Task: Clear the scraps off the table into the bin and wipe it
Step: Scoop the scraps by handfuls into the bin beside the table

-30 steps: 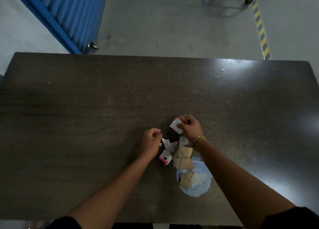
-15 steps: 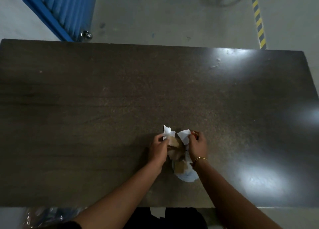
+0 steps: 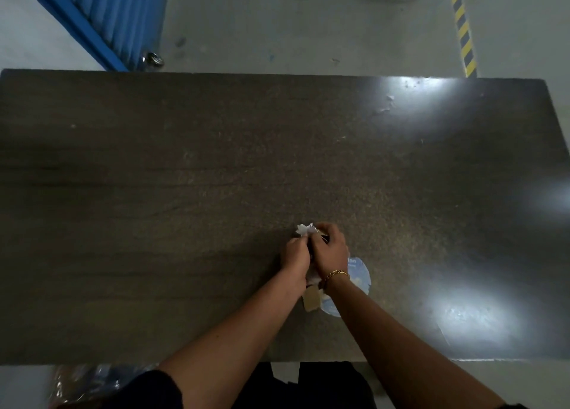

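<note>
A bunch of white and brown paper scraps (image 3: pixel 306 229) is pressed together between both hands near the middle front of the dark table (image 3: pixel 185 192). My left hand (image 3: pixel 295 254) grips the bunch from the left. My right hand (image 3: pixel 330 249) curls over it from the right, wearing a gold bracelet. Under my right wrist lies a round blue printed paper (image 3: pixel 361 274) with a brown cardboard piece (image 3: pixel 311 300) beside it. Most of the gathered scraps are hidden by my fingers.
Small pale flecks (image 3: pixel 387 104) lie at the table's far right. A clear plastic bag (image 3: pixel 83 384) shows below the front left edge. A blue panel on a caster (image 3: pixel 123 16) stands on the grey floor beyond; yellow-black tape (image 3: pixel 462 29) runs at upper right.
My two hands have closed together, bunching the loose scraps into one tight wad; the right hand now covers most of it. The blue paper shows more to the right.
</note>
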